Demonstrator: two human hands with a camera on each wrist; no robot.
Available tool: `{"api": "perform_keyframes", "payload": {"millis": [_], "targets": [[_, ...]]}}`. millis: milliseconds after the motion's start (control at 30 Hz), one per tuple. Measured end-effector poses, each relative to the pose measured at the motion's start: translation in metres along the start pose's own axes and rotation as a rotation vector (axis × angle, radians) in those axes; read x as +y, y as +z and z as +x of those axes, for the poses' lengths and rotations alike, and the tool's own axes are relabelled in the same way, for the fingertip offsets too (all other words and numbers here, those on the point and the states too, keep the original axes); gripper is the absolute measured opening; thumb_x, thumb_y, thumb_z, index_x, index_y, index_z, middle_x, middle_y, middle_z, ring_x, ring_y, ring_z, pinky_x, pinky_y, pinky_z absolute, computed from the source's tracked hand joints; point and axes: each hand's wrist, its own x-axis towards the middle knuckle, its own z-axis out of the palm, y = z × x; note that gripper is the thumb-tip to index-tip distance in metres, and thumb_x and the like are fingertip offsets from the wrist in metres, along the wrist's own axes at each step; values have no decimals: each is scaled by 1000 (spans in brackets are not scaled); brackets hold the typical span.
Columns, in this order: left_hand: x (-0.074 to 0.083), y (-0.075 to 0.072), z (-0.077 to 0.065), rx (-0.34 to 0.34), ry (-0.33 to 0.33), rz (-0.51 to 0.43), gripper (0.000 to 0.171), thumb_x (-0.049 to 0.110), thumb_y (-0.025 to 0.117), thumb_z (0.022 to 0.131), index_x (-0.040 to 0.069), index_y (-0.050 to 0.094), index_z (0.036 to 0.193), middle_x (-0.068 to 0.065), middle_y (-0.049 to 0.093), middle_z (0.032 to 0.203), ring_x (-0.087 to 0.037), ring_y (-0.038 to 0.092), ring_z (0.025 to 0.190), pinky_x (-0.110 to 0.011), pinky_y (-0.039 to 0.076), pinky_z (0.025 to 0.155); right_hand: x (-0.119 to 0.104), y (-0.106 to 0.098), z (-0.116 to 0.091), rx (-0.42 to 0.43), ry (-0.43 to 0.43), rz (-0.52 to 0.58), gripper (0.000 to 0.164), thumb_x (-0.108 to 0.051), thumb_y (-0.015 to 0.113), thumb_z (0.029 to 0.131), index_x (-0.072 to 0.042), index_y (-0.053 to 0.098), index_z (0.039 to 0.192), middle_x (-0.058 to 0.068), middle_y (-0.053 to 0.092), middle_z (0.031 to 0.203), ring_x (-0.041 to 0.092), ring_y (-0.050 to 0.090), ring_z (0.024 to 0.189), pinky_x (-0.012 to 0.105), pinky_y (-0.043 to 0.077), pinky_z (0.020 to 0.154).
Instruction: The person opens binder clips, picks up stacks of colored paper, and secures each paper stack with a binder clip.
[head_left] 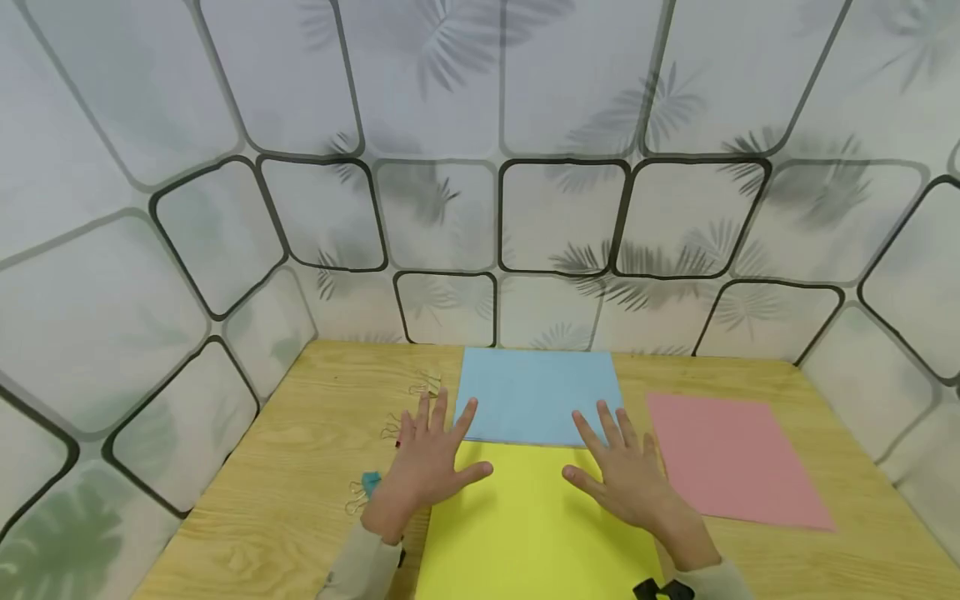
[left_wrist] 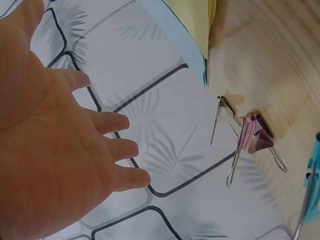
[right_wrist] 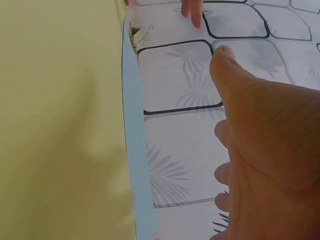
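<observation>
In the head view my left hand (head_left: 429, 462) hovers over the left edge of the yellow sheet (head_left: 536, 533), fingers spread and straight, nothing held. My right hand (head_left: 630, 483) is spread the same way above the sheet's right side, also holding nothing. Behind the yellow sheet lies a light blue sheet (head_left: 540, 396), close to the fingertips of both hands. A pink sheet (head_left: 738, 462) lies to the right of my right hand. Left of my left hand stand binder clips: a teal one (head_left: 371, 483), a pink one (left_wrist: 248, 132) partly hidden in the head view, and a gold one (head_left: 432, 382).
The sheets and clips lie on a wooden table (head_left: 300, 500). Patterned panels (head_left: 562, 217) with dark outlines and leaf prints rise at the back and both sides of the table.
</observation>
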Motion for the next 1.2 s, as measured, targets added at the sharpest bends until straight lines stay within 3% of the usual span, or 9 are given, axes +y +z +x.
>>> {"api": "perform_keyframes", "payload": {"millis": [433,833,1200], "targets": [[-13,-12,2,6,-48,-47,86,61,56,94,18,21,160,-29,8,161,-52,2,147,-73,8,111,-1,5,-17,-43,-58,38,80,-56,56,96,-16,27,158,24,11,163,53,11,146,81,16,101],[-17,-19,-8,-27,-83,-105,87,61,55,94,17,19,160,-30,6,161,-52,-1,147,-75,5,110,2,13,-27,-245,-74,46,91,-65,58,89,-13,29,157,28,10,162,55,10,145,84,13,97],[-25,-26,-8,-20,-113,-115,88,60,57,94,16,20,160,-30,6,161,-52,-2,147,-74,4,111,-3,21,-33,-307,-79,78,97,-71,58,85,-16,27,158,27,9,162,54,8,146,84,10,98]]}}
